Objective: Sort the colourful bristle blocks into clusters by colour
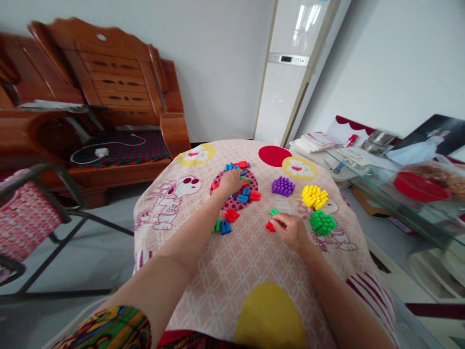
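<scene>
This is a home, most likely its living room. A carved wooden sofa (119, 77) stands against a plain pale wall (221, 68), a dark woven mat (127, 147) on its seat and a white cable (132, 142) lying over the mat. A tall white cabinet (281, 92) with a small display and buttons fills the corner; it looks like a floor-standing air conditioner. The round table (250, 271) wears a cloth printed with cartoon dogs and flowers. On the right, a glass-topped table (385, 194) carries a red bowl (421, 186), papers and a framed picture (432, 140), perhaps a wedding photo, though the view there is blurred.
</scene>
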Available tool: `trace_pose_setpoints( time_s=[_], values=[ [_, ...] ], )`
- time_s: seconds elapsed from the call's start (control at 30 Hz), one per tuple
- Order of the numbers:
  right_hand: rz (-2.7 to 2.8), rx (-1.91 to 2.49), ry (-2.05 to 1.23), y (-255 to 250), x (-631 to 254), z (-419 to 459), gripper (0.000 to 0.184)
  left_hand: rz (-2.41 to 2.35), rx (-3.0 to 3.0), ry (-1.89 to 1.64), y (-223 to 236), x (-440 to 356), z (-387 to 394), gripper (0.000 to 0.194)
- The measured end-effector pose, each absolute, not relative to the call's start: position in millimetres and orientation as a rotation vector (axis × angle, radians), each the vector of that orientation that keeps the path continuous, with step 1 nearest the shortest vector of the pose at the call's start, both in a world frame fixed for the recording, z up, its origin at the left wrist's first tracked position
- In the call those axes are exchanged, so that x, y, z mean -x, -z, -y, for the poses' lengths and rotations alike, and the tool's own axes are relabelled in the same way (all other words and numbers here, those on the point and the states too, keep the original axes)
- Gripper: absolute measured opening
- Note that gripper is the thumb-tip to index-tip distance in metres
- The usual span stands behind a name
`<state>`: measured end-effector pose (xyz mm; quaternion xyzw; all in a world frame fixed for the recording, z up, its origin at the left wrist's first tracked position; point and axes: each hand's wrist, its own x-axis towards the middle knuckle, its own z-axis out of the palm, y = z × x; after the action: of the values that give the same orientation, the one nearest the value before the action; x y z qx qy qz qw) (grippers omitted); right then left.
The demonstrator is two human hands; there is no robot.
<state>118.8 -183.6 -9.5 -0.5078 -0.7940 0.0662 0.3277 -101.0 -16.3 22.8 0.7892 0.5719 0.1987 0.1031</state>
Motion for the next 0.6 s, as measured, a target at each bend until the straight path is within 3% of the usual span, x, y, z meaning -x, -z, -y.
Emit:
trace_pose_setpoints(
  time_s=[0.13, 0.3, 0.6],
  values=[
    [2.089, 1.336, -0.141, 13.3, -120.3, 181.7, 0.022, -1.793, -2.276, -0.425, -20.8, 86.8, 5.5, 0.034],
    [1.973, 1.338, -0.079, -0.1, -126.9, 182.6, 0.024, -1.712, -2.305, -0.591, -19.0, 85.4, 12.3, 0.034],
    [0.989, 1.496, 0.157, -28.2, -219.2, 180.3, 0.029, -1.349, -2.256, -0.966, -34.4, 60.5, 47.5, 0.017]
  ],
)
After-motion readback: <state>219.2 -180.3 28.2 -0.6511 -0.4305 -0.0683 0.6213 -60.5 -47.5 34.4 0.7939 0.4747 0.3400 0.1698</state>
